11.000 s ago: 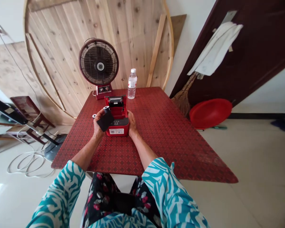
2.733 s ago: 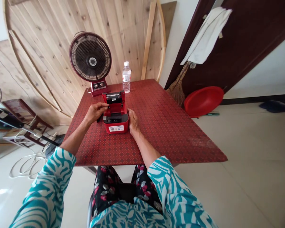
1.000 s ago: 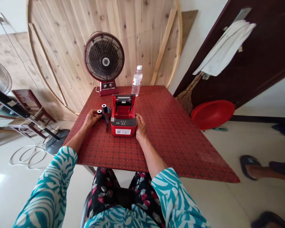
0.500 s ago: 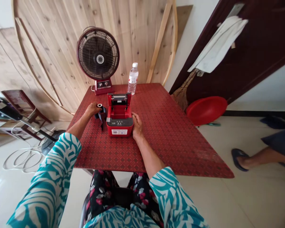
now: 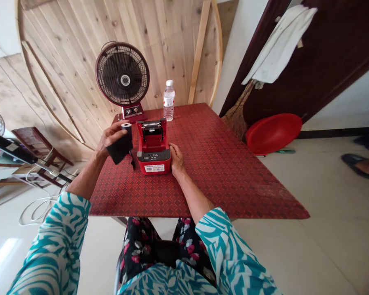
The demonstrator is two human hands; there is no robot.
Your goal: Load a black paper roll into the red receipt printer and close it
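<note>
The left hand is lifted over the bench near its left edge. Its thumb and fingers are closed on a black roll whose white core shows at the upper end. A loose dark strip hangs from the roll down toward the bench top, just beside the printer. The roll is off the bench, level with the printer's left side and slightly apart from it.

The right hand lies flat with its fingers together against the right wall of the red printer, gripping nothing. The printer sits in the left half of the bench, midway between the near and far edges. Its lid stands open and tilts away from the person, and its white label faces the near edge.

At the far left corner stands a dark red table fan, and a clear water bottle is upright at the far edge, just to its right. A round wooden panel leans on the wall behind them.

On the floor past the bench's right edge, a red basin rests against a dark door. A broom stands beside it and a white cloth hangs above. Another person's sandalled foot shows at the picture's right margin. Left of the bench are a wooden chair and a looped cable.
</note>
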